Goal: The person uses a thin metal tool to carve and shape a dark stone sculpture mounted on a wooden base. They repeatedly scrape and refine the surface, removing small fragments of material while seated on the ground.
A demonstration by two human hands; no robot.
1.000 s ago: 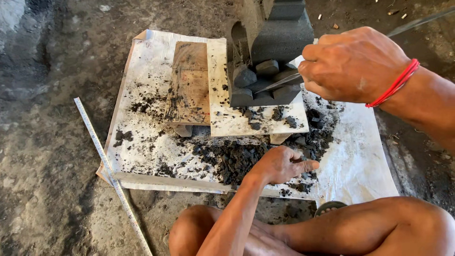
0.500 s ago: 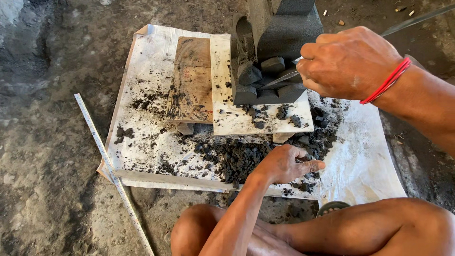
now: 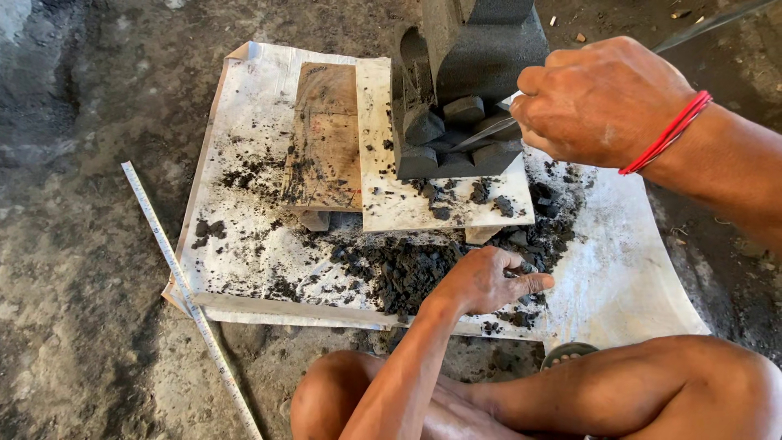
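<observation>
A dark grey carved block [image 3: 476, 77] stands on a pale board [image 3: 391, 200] at the upper middle. My right hand [image 3: 603, 102], with a red band at the wrist, is closed round a thin metal blade [image 3: 481, 134] whose tip lies against the block's lower carved steps. My left hand [image 3: 489, 281] rests palm down on a heap of black shavings [image 3: 399, 269] in front of the board, fingers slightly curled and pointing right. It grips nothing that I can see.
A white sheet [image 3: 635, 277] covers the concrete floor under the boards. A brown wooden board [image 3: 326, 134] lies left of the pale one. A long metal ruler [image 3: 191, 301] lies diagonally at the left. My bent legs [image 3: 635, 391] fill the bottom edge.
My right hand has drawn the blade a little along the block's lower steps. My left hand has stayed on the shavings, shifting slightly.
</observation>
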